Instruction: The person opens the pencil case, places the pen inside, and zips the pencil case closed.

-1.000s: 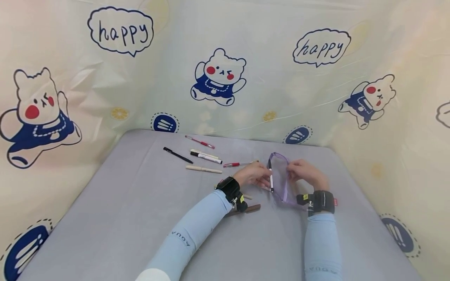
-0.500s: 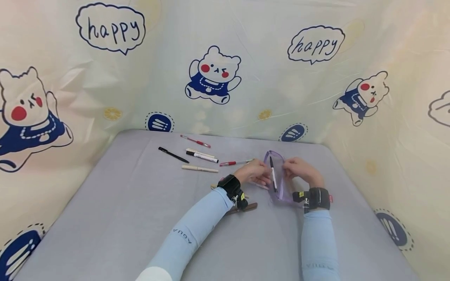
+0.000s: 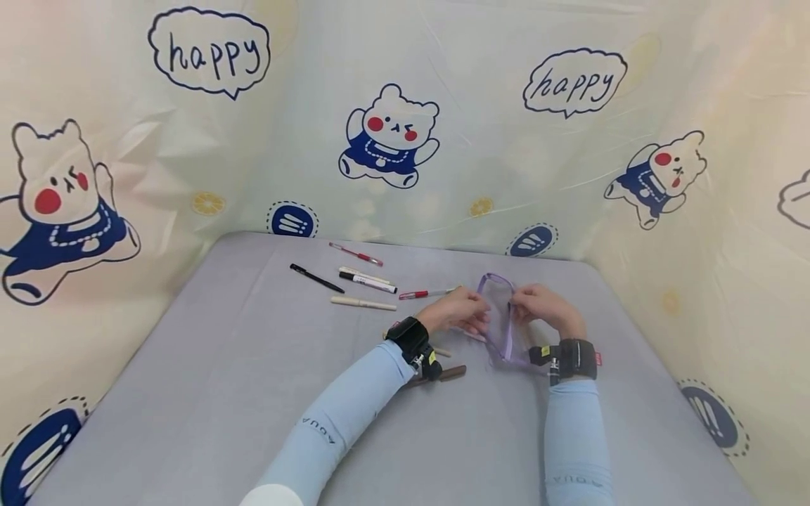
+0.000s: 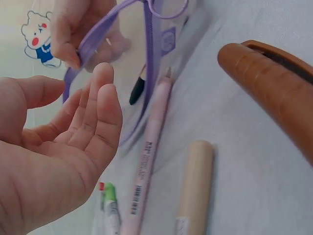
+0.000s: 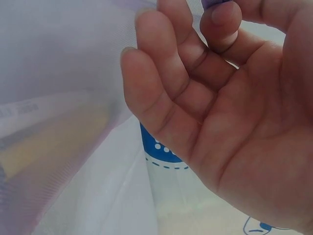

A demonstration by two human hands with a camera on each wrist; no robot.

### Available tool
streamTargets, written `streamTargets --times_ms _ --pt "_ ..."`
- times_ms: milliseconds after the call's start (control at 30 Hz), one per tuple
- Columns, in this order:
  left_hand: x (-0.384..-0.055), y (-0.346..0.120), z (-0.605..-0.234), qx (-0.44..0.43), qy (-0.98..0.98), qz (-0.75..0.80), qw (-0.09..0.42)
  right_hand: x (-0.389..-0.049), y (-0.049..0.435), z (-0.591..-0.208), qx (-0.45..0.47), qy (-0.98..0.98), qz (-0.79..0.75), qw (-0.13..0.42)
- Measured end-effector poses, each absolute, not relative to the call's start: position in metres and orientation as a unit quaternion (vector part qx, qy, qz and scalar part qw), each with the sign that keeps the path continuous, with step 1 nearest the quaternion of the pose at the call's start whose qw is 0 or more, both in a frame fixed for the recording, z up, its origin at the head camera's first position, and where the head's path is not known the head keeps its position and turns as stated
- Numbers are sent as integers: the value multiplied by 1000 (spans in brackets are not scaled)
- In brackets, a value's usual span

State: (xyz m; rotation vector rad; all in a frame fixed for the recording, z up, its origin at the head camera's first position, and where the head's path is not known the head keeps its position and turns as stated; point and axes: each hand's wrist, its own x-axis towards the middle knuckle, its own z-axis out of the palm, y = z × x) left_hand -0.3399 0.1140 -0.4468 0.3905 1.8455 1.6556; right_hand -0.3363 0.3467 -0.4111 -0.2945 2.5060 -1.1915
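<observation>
In the head view, we see the purple-edged translucent mesh pouch (image 3: 508, 337) at the right of the grey table (image 3: 190, 393), between the left hand (image 3: 457, 310) and the right hand (image 3: 544, 307). We judge the step to be holding its mouth apart; the next move seems to call for a steady gap. In the left wrist view, we find left thumb and forefinger pinching the rim, other fingers loosely bent. In the right wrist view, we see right thumb and forefinger pinching purple edging, the rest slack.
</observation>
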Motion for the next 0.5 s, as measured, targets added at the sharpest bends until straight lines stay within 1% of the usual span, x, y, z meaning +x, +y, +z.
streamTargets --times_ms 133,267,500 --pt "-337 109 -439 175 709 608 310 -336 347 -411 -103 883 -422 176" --pt "-331 102 -428 204 730 579 299 -337 349 -412 -105 882 -425 175" --pt "-320 90 -422 279 782 495 256 -337 349 -413 -108 879 -430 175"
